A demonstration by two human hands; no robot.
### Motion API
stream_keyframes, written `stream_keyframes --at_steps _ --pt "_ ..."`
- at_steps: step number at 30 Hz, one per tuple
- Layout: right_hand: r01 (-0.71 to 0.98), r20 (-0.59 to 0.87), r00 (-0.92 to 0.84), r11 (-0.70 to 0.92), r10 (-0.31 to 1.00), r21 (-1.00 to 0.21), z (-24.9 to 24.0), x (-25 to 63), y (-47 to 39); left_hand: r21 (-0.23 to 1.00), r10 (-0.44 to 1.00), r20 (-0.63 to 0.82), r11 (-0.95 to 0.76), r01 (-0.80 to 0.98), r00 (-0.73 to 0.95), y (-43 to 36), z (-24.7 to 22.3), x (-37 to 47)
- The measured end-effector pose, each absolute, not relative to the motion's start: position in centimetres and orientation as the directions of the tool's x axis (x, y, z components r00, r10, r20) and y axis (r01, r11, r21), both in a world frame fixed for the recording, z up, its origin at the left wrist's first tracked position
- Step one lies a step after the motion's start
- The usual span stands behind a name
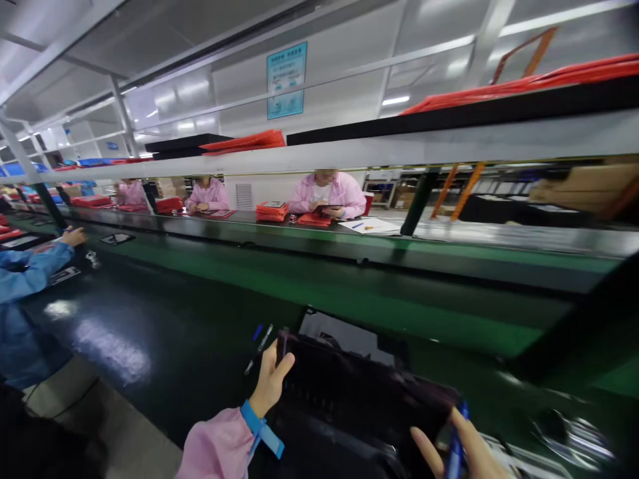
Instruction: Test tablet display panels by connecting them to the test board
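A dark, glossy flat panel (359, 392) is held up and tilted between my two hands. My left hand (272, 379) grips its left edge, with the thumb on the near face; a blue strap circles that wrist over a pink sleeve. My right hand (464, 442) holds the panel's lower right corner, and a blue pen (455, 449) sits between its fingers. Behind the panel, a grey and black flat part (339, 332) lies on the dark green table (200, 319). Left of my left hand lie a slim marker (264, 338) and its blue cap (257, 332).
Shiny round items (574, 436) lie at the right. A person in a blue sleeve (34, 266) works at the far left. Across the bench, people in pink sit near red stacks (272, 211). A shelf (349, 146) on green posts (419, 199) spans overhead.
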State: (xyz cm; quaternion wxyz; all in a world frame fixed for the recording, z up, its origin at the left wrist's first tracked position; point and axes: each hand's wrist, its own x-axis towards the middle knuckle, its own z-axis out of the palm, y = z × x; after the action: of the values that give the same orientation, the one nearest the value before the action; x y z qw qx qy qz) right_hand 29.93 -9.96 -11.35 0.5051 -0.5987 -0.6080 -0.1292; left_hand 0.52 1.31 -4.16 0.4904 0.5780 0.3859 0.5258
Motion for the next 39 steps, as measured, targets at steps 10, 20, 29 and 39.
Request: stream_keyframes --at_steps 10,20,29,39 --pt "0.856 0.773 0.238 0.249 0.588 -0.453 -10.1 28.6 -9.5 0.928 0.901 0.341 -0.368 0.057 0.267 1.8 -2.8 0.9" --pt "0.861 0.739 0.196 0.247 0.644 -0.444 -9.5 28.5 -10.0 0.934 0.906 0.32 -0.351 0.07 0.278 1.9 -2.7 1.0" --pt "0.484 0.363 0.546 0.07 0.755 -0.873 -3.9 28.2 -7.6 0.987 0.938 0.01 0.046 -0.152 0.348 2.7 -2.9 1.5" --pt "0.462 0.424 0.627 0.126 0.654 -0.878 -4.4 27.0 -6.4 0.997 0.98 0.01 0.006 -0.081 0.196 6.0 -1.5 1.5"
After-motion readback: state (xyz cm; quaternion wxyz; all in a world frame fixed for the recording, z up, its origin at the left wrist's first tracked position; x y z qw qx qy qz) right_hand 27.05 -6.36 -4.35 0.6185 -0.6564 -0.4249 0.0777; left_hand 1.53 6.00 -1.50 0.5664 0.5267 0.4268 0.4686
